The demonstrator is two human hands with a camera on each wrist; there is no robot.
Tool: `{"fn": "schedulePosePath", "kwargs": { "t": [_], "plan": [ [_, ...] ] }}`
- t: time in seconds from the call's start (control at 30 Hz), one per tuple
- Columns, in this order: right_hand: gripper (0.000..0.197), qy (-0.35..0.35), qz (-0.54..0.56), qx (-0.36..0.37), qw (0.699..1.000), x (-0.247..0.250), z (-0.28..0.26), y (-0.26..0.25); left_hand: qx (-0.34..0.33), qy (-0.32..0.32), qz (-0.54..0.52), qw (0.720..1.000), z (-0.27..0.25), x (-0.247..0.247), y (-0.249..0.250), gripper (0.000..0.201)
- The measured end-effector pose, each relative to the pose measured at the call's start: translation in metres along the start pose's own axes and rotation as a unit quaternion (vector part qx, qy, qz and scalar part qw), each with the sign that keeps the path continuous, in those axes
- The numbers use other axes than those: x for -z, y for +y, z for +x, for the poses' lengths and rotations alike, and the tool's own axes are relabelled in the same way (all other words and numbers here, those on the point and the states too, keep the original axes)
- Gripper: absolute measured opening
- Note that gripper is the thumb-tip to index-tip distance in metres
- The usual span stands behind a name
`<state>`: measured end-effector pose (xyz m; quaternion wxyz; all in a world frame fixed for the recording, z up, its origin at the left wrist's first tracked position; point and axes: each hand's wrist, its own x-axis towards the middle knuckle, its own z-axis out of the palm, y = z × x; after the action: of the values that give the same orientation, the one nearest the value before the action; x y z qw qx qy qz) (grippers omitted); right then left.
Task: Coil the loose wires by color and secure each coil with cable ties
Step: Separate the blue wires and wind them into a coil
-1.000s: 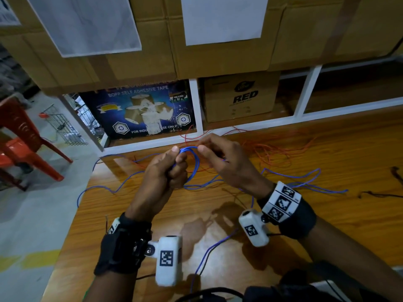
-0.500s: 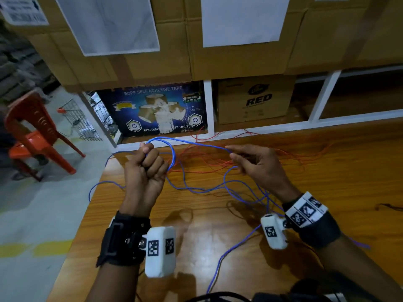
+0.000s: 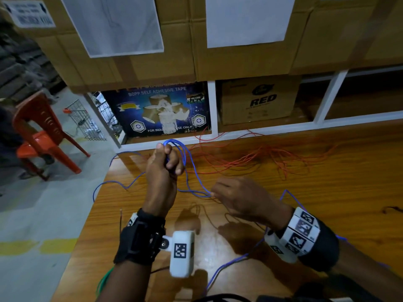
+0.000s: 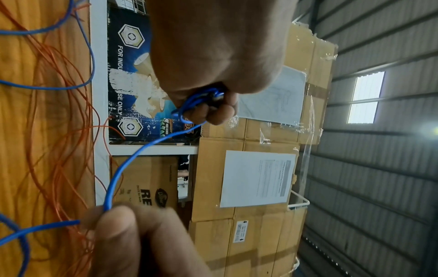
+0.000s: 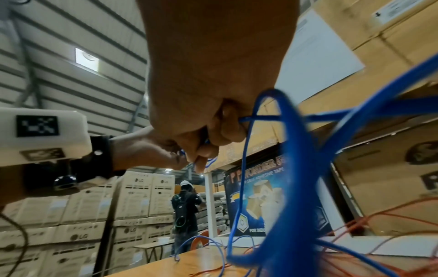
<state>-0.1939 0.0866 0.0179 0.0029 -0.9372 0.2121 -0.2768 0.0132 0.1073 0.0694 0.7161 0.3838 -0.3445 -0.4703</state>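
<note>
We hold the blue wire (image 3: 192, 171) in both hands above the wooden table (image 3: 327, 192). Our left hand (image 3: 163, 168) is raised in a fist near the table's far edge, fingers curled round several loops of the blue wire that stick out above the knuckles. From there a strand runs down to our right hand (image 3: 237, 197), lower and nearer to us, which pinches it between thumb and fingertips; this hand is blurred in the head view. The rest of the blue wire trails loose across the table and over its left edge. Behind our hands a tangle of orange wires (image 3: 261, 155) lies spread on the table, up against the white shelf frame (image 3: 272, 127). A green wire (image 3: 104, 282) hangs by the table's near left edge.
</note>
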Motion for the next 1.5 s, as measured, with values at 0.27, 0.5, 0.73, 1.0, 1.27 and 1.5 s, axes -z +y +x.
{"fn": "schedulePosePath", "kwargs": {
  "t": [0.27, 0.5, 0.73, 1.0, 1.27, 1.5],
  "plan": [
    [0.027, 0.059, 0.002, 0.046, 0.997, 0.014, 0.026, -0.019, -0.06, -0.077, 0.178, 0.979, -0.018, -0.018, -0.013, 0.036],
    [0.026, 0.138, 0.05, 0.039, 0.988, 0.03, 0.036, 0.01, -0.136, -0.152, 0.403, 0.892, -0.017, -0.006, -0.029, 0.039],
    [0.045, -0.08, 0.069, -0.108, 0.989, 0.016, 0.004, 0.056, -0.053, -0.217, 0.446, 0.867, -0.008, 0.014, -0.031, 0.041],
    [0.028, -0.122, 0.414, -0.324, 0.842, -0.004, -0.026, 0.07, -0.048, -0.267, 0.557, 0.785, -0.015, 0.037, -0.04, 0.049],
    [0.024, 0.101, 0.582, -0.451, 0.669, 0.056, 0.009, 0.1, -0.037, -0.341, 0.589, 0.732, -0.029, 0.053, -0.058, 0.045],
    [0.034, 0.401, 0.788, -0.435, 0.171, 0.083, 0.029, 0.159, -0.031, -0.333, 0.556, 0.761, -0.03, 0.05, -0.056, 0.044]
  ]
}}
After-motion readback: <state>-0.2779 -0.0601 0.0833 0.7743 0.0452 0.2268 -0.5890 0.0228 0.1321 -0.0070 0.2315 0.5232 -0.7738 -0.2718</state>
